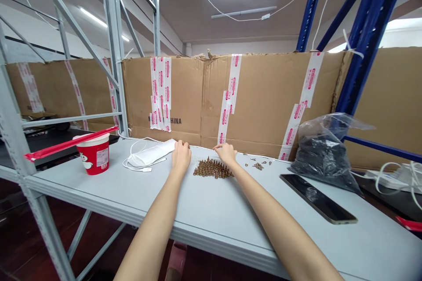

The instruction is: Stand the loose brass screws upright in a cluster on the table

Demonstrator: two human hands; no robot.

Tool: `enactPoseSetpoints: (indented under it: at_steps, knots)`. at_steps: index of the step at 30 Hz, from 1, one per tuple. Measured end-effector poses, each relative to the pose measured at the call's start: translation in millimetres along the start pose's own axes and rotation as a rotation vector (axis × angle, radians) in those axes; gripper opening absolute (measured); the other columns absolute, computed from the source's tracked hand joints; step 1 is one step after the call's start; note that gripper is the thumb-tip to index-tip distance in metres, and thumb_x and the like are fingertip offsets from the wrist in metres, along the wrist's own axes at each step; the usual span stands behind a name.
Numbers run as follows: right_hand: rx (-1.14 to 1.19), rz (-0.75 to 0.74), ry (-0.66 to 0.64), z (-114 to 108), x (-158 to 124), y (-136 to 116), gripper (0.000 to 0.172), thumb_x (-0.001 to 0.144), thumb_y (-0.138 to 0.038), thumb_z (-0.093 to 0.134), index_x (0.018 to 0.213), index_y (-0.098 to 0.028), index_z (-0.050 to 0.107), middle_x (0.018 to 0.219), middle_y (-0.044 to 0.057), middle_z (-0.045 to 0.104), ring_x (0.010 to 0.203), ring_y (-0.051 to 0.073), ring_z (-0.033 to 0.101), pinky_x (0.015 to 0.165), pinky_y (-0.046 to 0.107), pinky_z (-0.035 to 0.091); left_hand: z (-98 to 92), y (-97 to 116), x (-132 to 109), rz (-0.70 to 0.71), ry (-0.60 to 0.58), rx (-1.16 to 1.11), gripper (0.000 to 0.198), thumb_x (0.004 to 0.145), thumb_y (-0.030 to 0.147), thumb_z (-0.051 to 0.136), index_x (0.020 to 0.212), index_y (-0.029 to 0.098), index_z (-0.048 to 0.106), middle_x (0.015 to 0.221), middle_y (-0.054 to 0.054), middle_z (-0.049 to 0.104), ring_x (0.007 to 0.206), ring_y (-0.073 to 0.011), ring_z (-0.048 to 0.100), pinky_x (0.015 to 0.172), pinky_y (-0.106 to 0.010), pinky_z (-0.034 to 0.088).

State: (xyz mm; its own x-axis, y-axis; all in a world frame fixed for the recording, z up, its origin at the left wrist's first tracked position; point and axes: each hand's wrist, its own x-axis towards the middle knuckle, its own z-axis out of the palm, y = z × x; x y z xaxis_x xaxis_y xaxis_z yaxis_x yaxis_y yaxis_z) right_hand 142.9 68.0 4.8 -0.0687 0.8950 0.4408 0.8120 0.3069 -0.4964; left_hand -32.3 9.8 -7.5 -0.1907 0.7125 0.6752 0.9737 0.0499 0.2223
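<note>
Many small brown, pointed pieces [212, 168], which look like screws stood on their heads, form a tight block on the grey tabletop [204, 204]. At the block's far right side, my right hand [227, 153] is closed in a pinch above the pieces; whatever is between its fingertips is too small to make out. Left of the block, my left hand [181, 155] has its fingers curled together beside the end of a white pouch [154, 153]; what they hold, if anything, is hidden. More loose brown pieces [258, 166] lie scattered to the right.
A red cup [95, 158] with a long red strip [70, 144] across its top stands at left. A white cable [133, 162] loops around the pouch. At right lie a dark phone [316, 197] and a plastic bag [325, 153] of black contents. Cardboard [187, 92] walls the back edge.
</note>
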Motion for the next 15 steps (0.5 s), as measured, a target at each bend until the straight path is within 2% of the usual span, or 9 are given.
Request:
enactPoseSetpoints:
  at_steps: [5,9,12,15]
  knots:
    - [0.052,0.015,-0.119,2,15,5,0.013,0.072,-0.029,0.058,0.076,-0.030,0.071,0.086,0.004,0.067,0.096,0.026,0.053,0.083,0.043,0.032,-1.8,0,0,-0.021,-0.028,0.000,0.020,0.083,0.018,0.037,0.087,0.017,0.056,0.098,-0.009,0.048,0.098,-0.0202,0.043,0.076,-0.029,0.041]
    - [-0.075,-0.120,-0.304,14,34,-20,0.001,0.060,-0.026,0.069,0.061,-0.026,0.069,0.070,0.003,0.068,0.083,0.022,0.059,0.083,0.041,0.033,-2.2,0,2,-0.045,-0.031,-0.017,0.020,0.083,0.018,0.037,0.086,0.018,0.056,0.098,-0.009,0.049,0.098,-0.0198,0.043,0.076,-0.029,0.041]
    - [-0.163,-0.183,-0.377,26,47,-47,0.017,0.041,-0.017,0.078,0.044,-0.020,0.061,0.056,0.004,0.064,0.078,0.023,0.061,0.085,0.041,0.033,-0.6,-1,5,-0.063,-0.011,-0.024,0.019,0.083,0.017,0.037,0.086,0.017,0.056,0.096,-0.008,0.049,0.097,-0.0199,0.044,0.077,-0.030,0.041]
    - [-0.261,-0.209,-0.390,40,55,-70,0.028,0.030,-0.015,0.080,0.036,-0.017,0.052,0.052,0.005,0.062,0.080,0.024,0.061,0.088,0.044,0.032,1.3,-3,6,-0.074,0.010,-0.030,0.020,0.083,0.017,0.036,0.086,0.017,0.056,0.095,-0.008,0.049,0.096,-0.0203,0.044,0.077,-0.030,0.041]
